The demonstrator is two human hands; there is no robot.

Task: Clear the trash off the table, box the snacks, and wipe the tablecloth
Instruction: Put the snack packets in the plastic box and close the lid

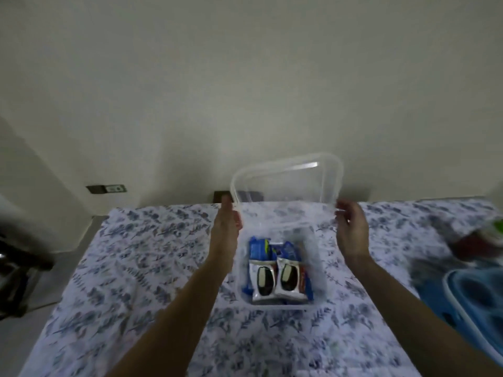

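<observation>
No brand name or other writing can be read on any packet; the print is too blurred. Nearest, a white tablecloth (114, 281) printed with grey-blue leafy sprigs is spread, slightly creased, over the worktop. At the near right edge part of a light blue plastic basket (473, 308) with a pale rim is seen, blurred.

In the middle of the cloth stands a clear, rounded-cornered plastic box (318, 268). Inside it the snacks (275, 276) are packed: two silvery white packets, each showing a dark oval with a pale centre, lie side by side at the near end, and blue wrappers are tucked behind and beside them.

Two bare forearms are stretched forward on either side of the box. Above its far end a clear, rectangular lid (285, 180) with rounded corners is held up, tilted, apart from the box. Its left edge is pinched by the left hand (227, 221), fingers straight and pressed together. Its right edge is gripped by the right hand (351, 227), fingers curled round the rim.

At the far right something green and reddish lies blurred on the cloth. Beyond the worktop a plain pale wall (245, 77) rises, with a small dark plate (106, 189) low on the left.
</observation>
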